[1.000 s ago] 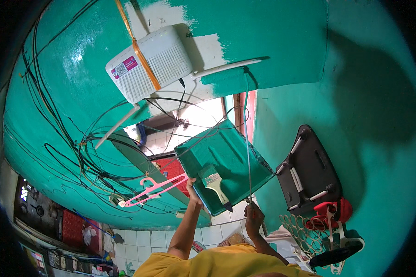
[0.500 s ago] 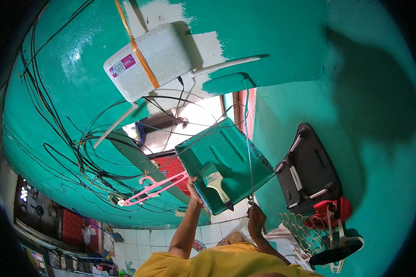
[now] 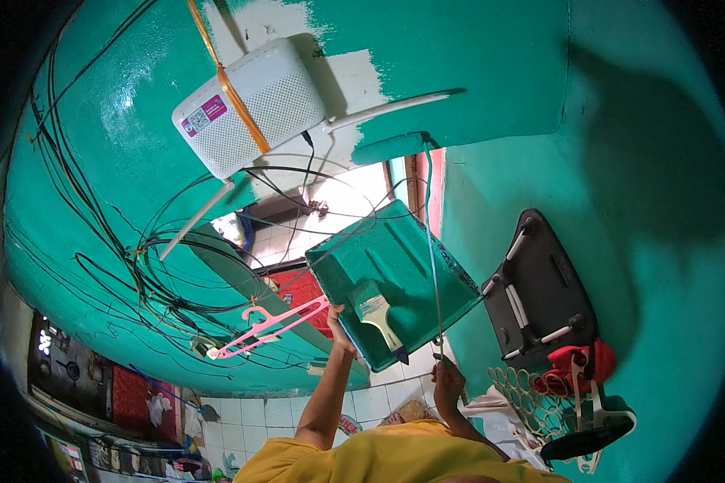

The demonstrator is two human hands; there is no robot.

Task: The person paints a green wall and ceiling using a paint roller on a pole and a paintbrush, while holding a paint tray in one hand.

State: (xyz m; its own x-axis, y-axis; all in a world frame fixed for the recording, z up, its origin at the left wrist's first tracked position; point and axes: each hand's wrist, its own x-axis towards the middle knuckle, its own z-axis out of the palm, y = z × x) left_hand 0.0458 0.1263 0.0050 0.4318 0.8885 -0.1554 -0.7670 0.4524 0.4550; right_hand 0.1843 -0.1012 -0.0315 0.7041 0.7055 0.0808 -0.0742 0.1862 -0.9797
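Observation:
My left hand (image 3: 340, 330) is closed on the left edge of a green paint tray (image 3: 403, 241), held tilted below the wall. In the tray lies a paintbrush (image 3: 387, 330) with a pale handle and a dark tip. My right hand (image 3: 448, 385) grips the lower end of a long paint roller, its fingers wrapped around the handle. The roller's green-coated sleeve (image 3: 391, 149) is up at the wall, beside the lower right of a white unpainted patch (image 3: 362, 80). Its thin rod passes in front of the tray's right side.
A white router (image 3: 254, 105), strapped with an orange band, hangs on the wall with antennas sticking out. Black cables (image 3: 149, 266) loop below it. A pink hanger (image 3: 270, 328) dangles left of the tray. A folded black table (image 3: 540, 298) leans on the right wall above a red item (image 3: 584, 366).
The view has shifted slightly. The roller sleeve sits a little lower against the wall, near the patch's lower edge. Both hands keep their grips, and the brush stays in the tray.

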